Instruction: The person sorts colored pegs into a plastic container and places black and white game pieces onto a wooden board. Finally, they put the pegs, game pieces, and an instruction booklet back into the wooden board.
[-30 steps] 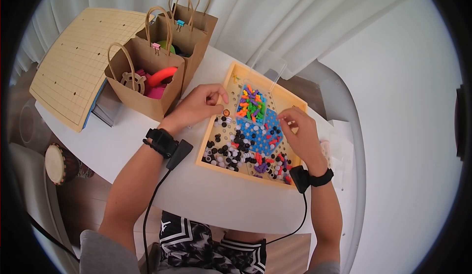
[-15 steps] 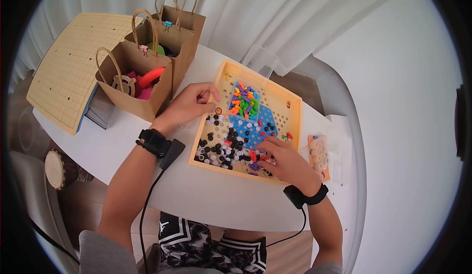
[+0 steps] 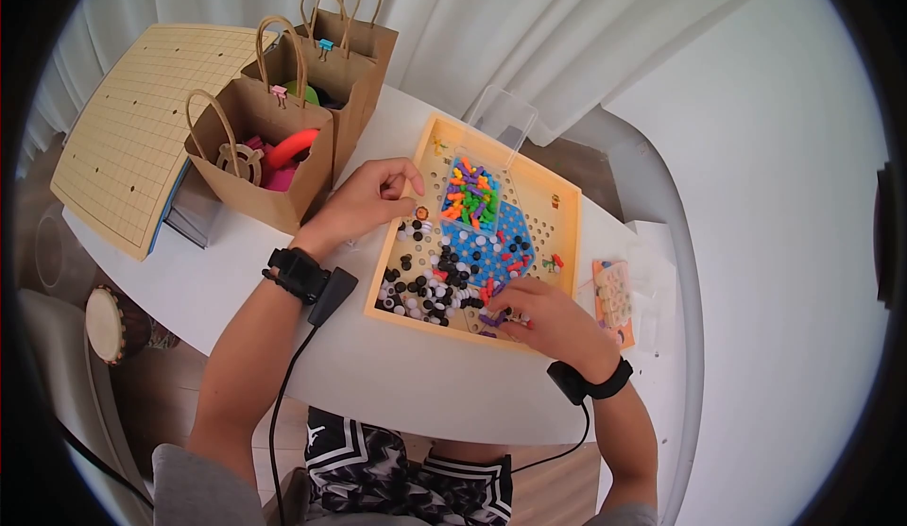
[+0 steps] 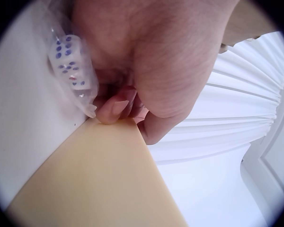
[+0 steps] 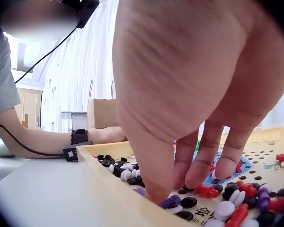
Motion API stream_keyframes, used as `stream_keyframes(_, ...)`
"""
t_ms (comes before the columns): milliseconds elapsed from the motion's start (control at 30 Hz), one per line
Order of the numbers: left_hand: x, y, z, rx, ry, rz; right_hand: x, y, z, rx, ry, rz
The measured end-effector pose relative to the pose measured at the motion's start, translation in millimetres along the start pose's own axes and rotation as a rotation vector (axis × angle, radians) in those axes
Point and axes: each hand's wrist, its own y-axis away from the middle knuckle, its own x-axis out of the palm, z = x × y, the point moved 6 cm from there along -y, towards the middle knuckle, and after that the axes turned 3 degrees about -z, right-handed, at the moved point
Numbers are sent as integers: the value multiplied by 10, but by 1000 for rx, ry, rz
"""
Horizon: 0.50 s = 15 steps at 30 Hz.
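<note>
My left hand [image 3: 383, 186] rests at the left rim of a shallow wooden game tray [image 3: 567, 271]. Its fingers curl against the outer wall, with the thumb over the rim. Beside them on the table lies a clear bag of white dice [image 4: 68, 61]. My right hand [image 3: 557, 323] reaches down into the tray's near right part, thumb and fingers spread a little apart. Its thumb touches a purple peg [image 5: 170, 202], and a red peg [image 5: 206, 190] lies at its fingertips. Black and white round pieces are scattered around, mostly at the near left [image 3: 416, 290].
A clear box of colourful pegs [image 3: 472, 195] stands inside the tray, with a clear lid [image 3: 503, 125] at the far rim. Brown paper bags [image 3: 260, 162] and a curved grid board [image 3: 142, 139] are to the left. An orange packet [image 3: 614, 304] lies to the right.
My right hand has come down from above the tray's right side toward the near edge, among the pegs. My left hand has stayed at the rim. The head view has shifted slightly.
</note>
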Motion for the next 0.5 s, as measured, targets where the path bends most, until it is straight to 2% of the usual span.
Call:
stream_keyframes(200,-7,-7,35,10,10,3,91,3,-19,-1,84,49)
stream_keyframes(267,-5,-11,40,1,10,2,28,-5,3,102,-11,-14)
stream_keyframes(400,-5,-10,45,14,2,4,56,-70,132,85,-20,-49)
stream_keyframes(500,-5,-10,43,15,-2,7,182,-117,99,107,-56,23)
